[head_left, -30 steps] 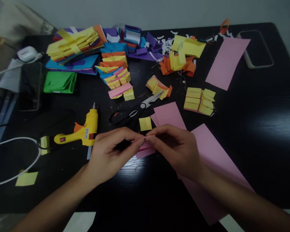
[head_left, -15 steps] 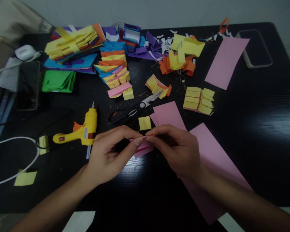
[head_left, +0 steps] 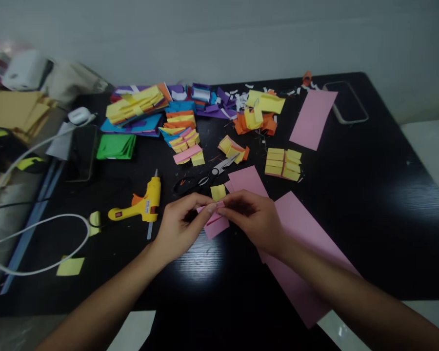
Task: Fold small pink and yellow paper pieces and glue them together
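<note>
A small piece of pink paper (head_left: 216, 225) with a folded strip along its top is pinched between both hands. My left hand (head_left: 185, 222) grips its upper left edge with thumb and fingertips. On the other side, my right hand (head_left: 254, 217) pinches the upper right edge, fingers curled. Just beyond the fingertips lies a yellow paper square (head_left: 218, 191). Behind that rest black-handled scissors (head_left: 208, 176), their blades over a yellow and orange paper piece (head_left: 234, 147). Large pink sheets (head_left: 310, 243) lie partly under my right forearm.
A yellow glue gun (head_left: 151, 197) lies left of my hands. Folded paper stacks (head_left: 137, 107) and a green bundle (head_left: 116, 146) sit at the back left. Yellow folded pieces (head_left: 283, 163), another pink sheet (head_left: 313, 119) and a phone-shaped case (head_left: 346, 102) are at right. A white cable (head_left: 86, 243) loops at left.
The camera view has tilted up and shifted left, so more wall and left side show. Both hands still pinch the small pink paper, and more of its lower part shows.
</note>
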Available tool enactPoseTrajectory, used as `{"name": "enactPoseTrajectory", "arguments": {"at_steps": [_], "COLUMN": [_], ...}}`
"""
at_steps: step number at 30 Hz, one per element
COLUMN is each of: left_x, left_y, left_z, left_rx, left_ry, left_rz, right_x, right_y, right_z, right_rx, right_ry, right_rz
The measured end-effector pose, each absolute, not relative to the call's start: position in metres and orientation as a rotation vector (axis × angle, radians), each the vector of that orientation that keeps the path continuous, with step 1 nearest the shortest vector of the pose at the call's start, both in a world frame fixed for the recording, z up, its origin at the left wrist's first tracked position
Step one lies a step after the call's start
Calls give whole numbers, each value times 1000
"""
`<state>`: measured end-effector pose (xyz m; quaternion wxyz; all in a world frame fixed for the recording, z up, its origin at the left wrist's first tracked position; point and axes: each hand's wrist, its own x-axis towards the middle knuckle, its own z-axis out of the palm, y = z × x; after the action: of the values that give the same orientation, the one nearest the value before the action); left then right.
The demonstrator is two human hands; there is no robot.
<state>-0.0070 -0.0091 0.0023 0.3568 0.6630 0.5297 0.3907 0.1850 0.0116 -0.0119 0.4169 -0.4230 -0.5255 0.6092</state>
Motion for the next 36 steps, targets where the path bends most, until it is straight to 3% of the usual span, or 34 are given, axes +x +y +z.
{"name": "enactPoseTrajectory", "arguments": {"at_steps": [36], "left_x": [-7], "left_y": [0], "left_z": [-4], "left_rx": [1732], "left_ry": [1391], "left_rz": [1022], "right_x": [182], "right_y": [27], "right_z": [-16], "right_rx": [-994], "right_ry": [-1506], "right_rz": [1405]}}
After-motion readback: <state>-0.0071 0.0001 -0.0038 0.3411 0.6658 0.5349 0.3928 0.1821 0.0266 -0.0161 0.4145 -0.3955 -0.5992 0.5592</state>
